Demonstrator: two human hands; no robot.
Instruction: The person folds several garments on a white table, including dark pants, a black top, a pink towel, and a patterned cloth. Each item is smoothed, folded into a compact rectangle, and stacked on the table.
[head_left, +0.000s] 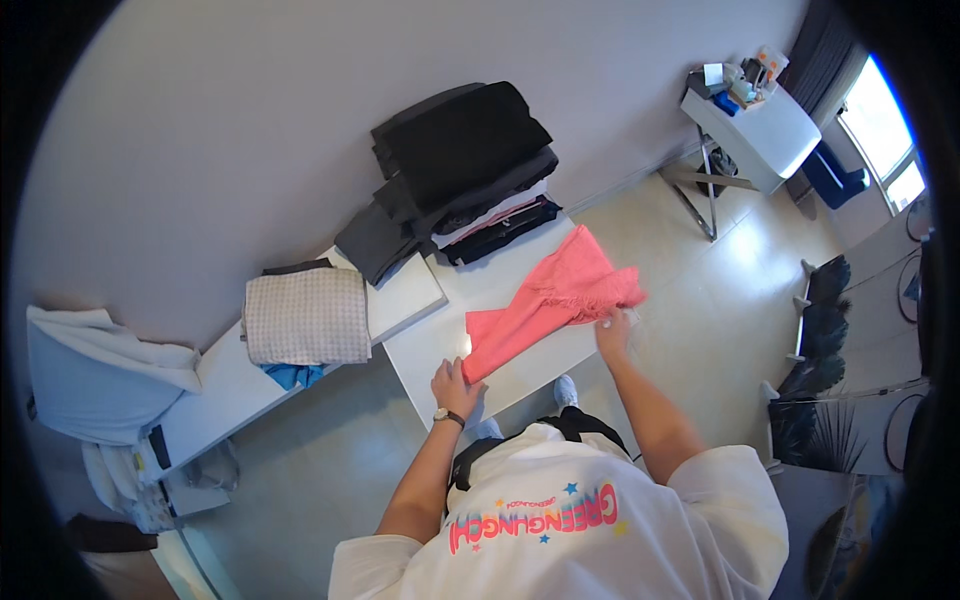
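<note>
A coral-pink garment (551, 292) with a frayed edge lies folded lengthwise and slanted across the white table (409, 375). Its narrow lower-left corner sits between the fingers and thumb of my left hand (456, 390), which wears a wristwatch. At the frayed right end, my right hand (613, 334) grips the garment's lower edge near the table's right side. Something pale, perhaps a tag, shows beside the right fingers. The garment's underside is hidden.
Behind the garment rises a tall stack of folded dark clothes (469, 150). Left of it, a white bench (217, 405) carries a folded checked cloth (307, 315) and a draped white cloth (112, 375). A small white desk (787, 135) with assorted items stands at the far right.
</note>
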